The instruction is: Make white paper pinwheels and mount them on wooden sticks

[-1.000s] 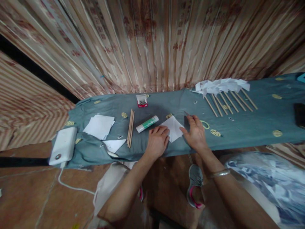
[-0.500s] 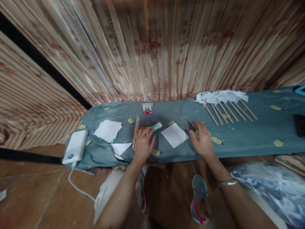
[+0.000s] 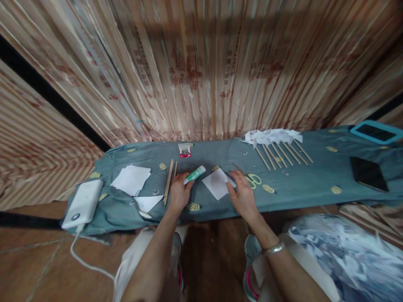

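Observation:
My left hand (image 3: 179, 193) has its fingers closed round the lower end of a green and white glue stick (image 3: 195, 174), which tilts up to the right. Thin wooden sticks (image 3: 168, 180) lie just left of that hand, one partly behind its fingers. To the right, a square white paper sheet (image 3: 215, 184) lies cornerwise on the cloth. My right hand (image 3: 244, 193) is over the sheet's right corner, fingers apart and slightly bent. Beside it lie scissors with yellow-green handles (image 3: 254, 180); the hand partly hides their blades.
White paper pieces with wooden sticks (image 3: 273, 137) lie at the back right. A small red box (image 3: 184, 151) stands behind; stacked paper (image 3: 130, 180) and a white power bank (image 3: 83, 204) are left. A black tablet-like slab (image 3: 369, 174) and blue-framed device (image 3: 376, 131) lie right.
My right hand has moved left from the scissors to the paper sheet, leaving the handles uncovered. In my left hand the glue stick now tilts more steeply. One wooden stick stands apart from the others. The view has shifted.

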Demonstrator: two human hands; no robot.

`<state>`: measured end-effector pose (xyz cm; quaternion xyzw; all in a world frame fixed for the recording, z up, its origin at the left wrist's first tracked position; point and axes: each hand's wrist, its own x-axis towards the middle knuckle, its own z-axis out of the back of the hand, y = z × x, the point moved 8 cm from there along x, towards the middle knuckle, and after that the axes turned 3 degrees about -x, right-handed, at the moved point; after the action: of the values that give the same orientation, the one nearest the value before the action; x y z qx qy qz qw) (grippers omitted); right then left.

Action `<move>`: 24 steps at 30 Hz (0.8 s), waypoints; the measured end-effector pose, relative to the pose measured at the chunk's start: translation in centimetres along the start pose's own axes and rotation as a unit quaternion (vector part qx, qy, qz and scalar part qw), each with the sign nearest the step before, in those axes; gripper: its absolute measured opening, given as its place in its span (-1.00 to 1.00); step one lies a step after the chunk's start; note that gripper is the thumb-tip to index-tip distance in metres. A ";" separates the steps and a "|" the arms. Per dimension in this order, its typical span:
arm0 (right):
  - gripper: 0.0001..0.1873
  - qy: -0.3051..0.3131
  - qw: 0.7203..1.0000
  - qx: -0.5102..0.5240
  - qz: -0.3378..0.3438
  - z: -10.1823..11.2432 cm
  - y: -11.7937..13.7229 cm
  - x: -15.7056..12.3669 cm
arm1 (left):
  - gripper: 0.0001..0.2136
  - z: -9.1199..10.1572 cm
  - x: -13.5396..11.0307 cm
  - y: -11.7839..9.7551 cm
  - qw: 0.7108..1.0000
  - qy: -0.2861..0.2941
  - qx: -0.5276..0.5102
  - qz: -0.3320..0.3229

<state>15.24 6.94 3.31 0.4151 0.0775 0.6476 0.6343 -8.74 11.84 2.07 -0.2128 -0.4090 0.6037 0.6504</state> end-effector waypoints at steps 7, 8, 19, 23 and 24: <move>-0.53 0.088 0.936 0.305 -0.151 -2.0 0.4 -0.3 | -0.58 -4.6 -3.0 -3.1 0.883 0.111 -0.419 0.179; -0.51 0.105 0.909 0.364 -0.175 -2.4 0.6 -0.3 | -0.57 -5.3 -3.6 -3.9 0.857 0.137 -0.456 0.196; -0.61 0.184 0.784 0.530 -0.266 -3.5 3.0 -0.2 | -0.55 -7.3 -4.8 -5.9 0.737 0.213 -0.573 0.290; -0.58 0.138 0.789 0.529 -0.281 -3.9 2.3 0.3 | -0.55 -6.9 -4.0 -5.4 0.751 0.181 -0.568 0.282; -0.58 0.129 0.790 0.529 -0.283 -4.0 2.1 0.4 | -0.55 -6.8 -3.8 -5.2 0.757 0.172 -0.565 0.279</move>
<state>11.17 8.62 2.27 0.5580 0.6025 0.3447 0.4548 0.08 8.68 1.14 -0.7465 -0.4794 0.3711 0.2741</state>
